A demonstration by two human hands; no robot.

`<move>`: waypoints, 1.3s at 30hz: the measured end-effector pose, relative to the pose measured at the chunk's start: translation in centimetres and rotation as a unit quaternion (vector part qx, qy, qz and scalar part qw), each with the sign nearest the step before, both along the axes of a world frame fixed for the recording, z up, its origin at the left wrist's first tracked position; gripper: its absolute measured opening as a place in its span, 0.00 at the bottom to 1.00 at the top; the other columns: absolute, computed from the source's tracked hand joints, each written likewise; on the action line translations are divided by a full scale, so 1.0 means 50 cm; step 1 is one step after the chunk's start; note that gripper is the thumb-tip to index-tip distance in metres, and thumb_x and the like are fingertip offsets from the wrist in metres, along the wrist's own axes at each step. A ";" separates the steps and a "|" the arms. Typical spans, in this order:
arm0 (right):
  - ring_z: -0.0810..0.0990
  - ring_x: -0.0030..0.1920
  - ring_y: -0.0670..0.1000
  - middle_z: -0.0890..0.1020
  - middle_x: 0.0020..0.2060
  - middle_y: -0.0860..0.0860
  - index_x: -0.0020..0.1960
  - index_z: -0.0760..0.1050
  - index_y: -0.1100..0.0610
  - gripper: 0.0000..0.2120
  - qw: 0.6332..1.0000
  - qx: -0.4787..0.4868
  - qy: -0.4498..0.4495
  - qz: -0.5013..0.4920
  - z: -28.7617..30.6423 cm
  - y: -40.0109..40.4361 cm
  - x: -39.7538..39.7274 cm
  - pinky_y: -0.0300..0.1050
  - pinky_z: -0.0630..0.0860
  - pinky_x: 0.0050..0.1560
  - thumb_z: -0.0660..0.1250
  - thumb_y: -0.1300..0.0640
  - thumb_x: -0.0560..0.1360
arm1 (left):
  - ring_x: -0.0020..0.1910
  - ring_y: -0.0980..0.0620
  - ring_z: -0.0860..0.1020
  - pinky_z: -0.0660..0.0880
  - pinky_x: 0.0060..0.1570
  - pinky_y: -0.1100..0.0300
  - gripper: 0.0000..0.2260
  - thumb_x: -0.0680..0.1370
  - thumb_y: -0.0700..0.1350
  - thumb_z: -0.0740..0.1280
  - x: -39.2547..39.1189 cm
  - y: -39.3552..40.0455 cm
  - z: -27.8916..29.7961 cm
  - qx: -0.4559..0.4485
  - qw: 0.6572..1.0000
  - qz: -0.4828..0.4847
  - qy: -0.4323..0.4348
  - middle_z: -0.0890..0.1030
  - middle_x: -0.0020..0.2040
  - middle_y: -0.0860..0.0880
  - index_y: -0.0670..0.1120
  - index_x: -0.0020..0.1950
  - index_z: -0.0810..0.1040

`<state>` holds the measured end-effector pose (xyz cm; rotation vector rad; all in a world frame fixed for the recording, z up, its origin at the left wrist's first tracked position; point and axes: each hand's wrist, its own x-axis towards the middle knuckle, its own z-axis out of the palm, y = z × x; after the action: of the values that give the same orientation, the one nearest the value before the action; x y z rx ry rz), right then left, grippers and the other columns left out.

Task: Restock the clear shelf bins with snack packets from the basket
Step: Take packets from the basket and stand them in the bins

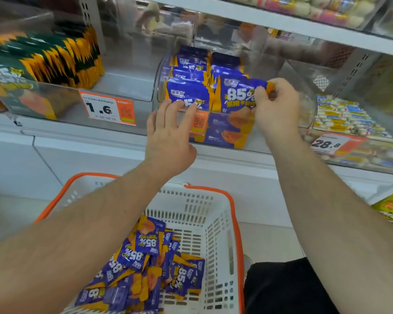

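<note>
— At the middle clear bin [304,96] on the shelf, what were we holding?

— Our right hand [276,109] pinched a purple-and-yellow snack packet [238,94] marked "85%" by its upper right corner, thumb and fingers curled round the yellow edge. We held it upright at the front of the right-hand row, just over the bin's front wall.

— And the other hand?

— Our left hand [168,134] was spread open, fingers straight, their tips resting against the front packet of the left row [186,92] and the bin's front lip. It gripped nothing.

— Where was the rest of the stock?

— More of the same packets stood in two rows behind those. Below us, the white basket with orange handles [218,223] still held a loose heap of purple packets [145,268] piled toward its left side.

— What flanked the bin?

— To the left we saw a bin of green-and-yellow packets [43,60] with an orange price tag reading 1.6 [108,109]. To the right sat small white wrapped sweets [347,118] behind a tag reading 28.8 [331,143].
</note>
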<state>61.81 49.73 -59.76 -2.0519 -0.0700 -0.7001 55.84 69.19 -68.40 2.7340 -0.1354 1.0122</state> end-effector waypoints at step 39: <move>0.75 0.42 0.52 0.75 0.40 0.50 0.46 0.71 0.54 0.06 0.700 -0.074 0.700 0.122 -0.740 0.254 -0.342 0.45 0.77 0.46 0.69 0.55 0.75 | 0.79 0.46 0.40 0.58 0.72 0.38 0.32 0.80 0.51 0.63 -0.301 0.224 -0.499 -0.060 0.668 0.010 0.742 0.42 0.80 0.54 0.54 0.80 0.52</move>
<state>44.69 62.42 -96.78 -2.1455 0.4835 1.1683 40.80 80.40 -93.35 2.4879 0.2325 -1.3039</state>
